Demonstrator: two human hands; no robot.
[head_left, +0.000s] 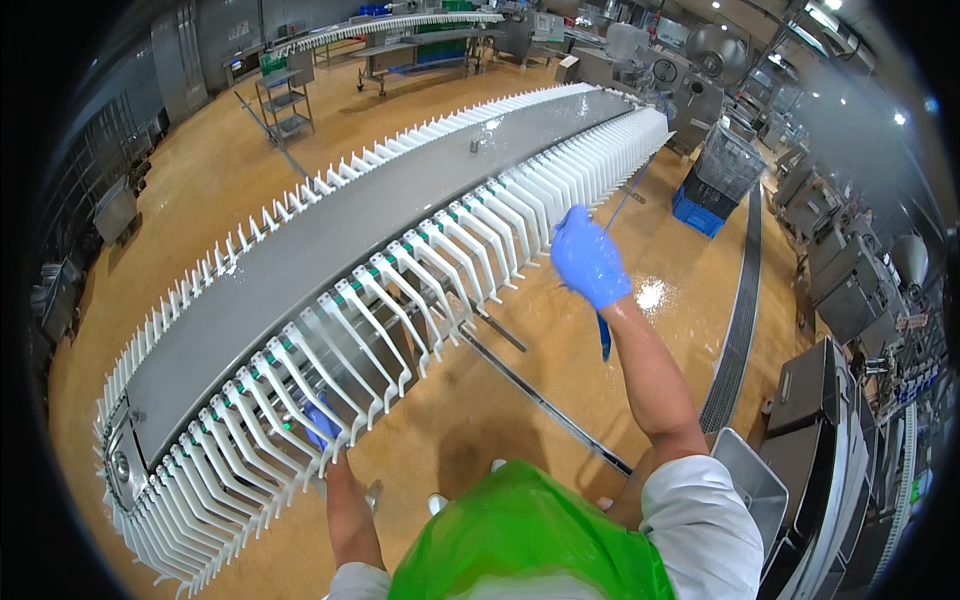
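Note:
A long conveyor with a flat grey metal top (pixel 300 245) runs diagonally in front of me, edged all round with white bent plastic arms (pixel 440 255) on green-marked mounts. My left hand (pixel 322 420), in a blue glove, reaches in among the arms on the near side. The arms partly cover it, and its fingers cannot be made out. Out to the right of the near row, my right hand (pixel 588 258), also blue-gloved, is raised and closed. A dark blue handle-like piece (pixel 605 338) hangs below it beside my wrist; the rest of that thing is hidden.
Stacked black and blue crates (pixel 705 190) stand beyond my right hand. A drain grate (pixel 738 330) crosses the wet tan floor (pixel 520 420). Steel bins (pixel 750 485) and machines line the right side. A shelved cart (pixel 286 105) and another conveyor (pixel 390 25) stand at the back.

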